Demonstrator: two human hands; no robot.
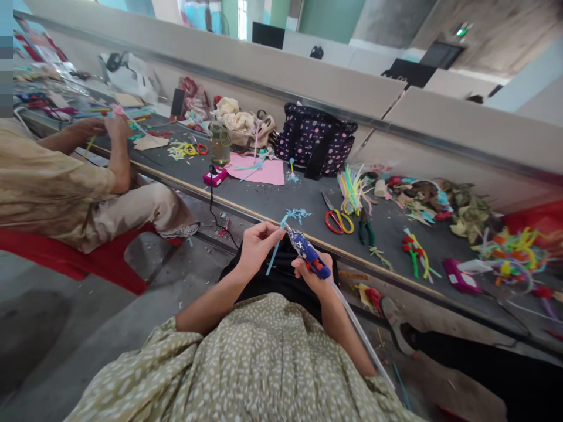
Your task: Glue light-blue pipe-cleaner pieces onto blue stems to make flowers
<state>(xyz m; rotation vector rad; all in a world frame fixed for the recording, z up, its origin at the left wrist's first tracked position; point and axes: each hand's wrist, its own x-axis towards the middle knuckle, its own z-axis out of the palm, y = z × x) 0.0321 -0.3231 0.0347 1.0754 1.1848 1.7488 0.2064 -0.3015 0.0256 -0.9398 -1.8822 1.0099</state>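
Observation:
Between the thumb and fingers of my left hand (259,246) is a blue pipe cleaner (273,258), its long end hanging down. My right hand (314,275) is wrapped round a blue hot glue gun (305,252) with an orange trigger. A long clear glue stick (358,325) runs out of the gun's rear along my forearm. The gun's nozzle is close to the top of the pipe cleaner; whether they touch I cannot tell. Just beyond my hands, a small heap of short blue pieces (298,215) lies on the dark table (246,196).
Scissors (338,221) with red and yellow handles and green-handled pliers (366,228) lie right of the blue pieces. Behind them is a bundle of coloured pipe cleaners (352,190). A patterned bag (314,140) stands against the partition. A co-worker (57,187) sits at the left.

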